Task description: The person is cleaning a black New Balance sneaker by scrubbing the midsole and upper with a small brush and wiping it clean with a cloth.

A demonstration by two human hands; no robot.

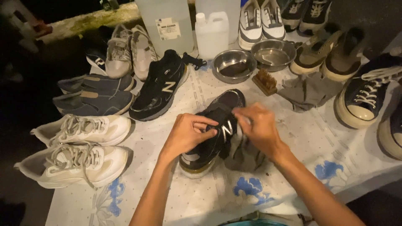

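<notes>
Black sneaker (214,127) sits on the cloth (335,138), left hand (186,134) clamped on its side, right hand (259,127) pinched at the tongue; can't tell what it holds. Its mate (161,86) waits up-left of the left hand, brush (265,81) and bowls (234,65) beyond the right; looks mid-clean.

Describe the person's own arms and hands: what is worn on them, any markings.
Both forearms are bare up to the frame's lower edge; no sleeves show. The left hand and right hand wear no gloves. No watch, bracelet, ring or marking is visible on either.
</notes>
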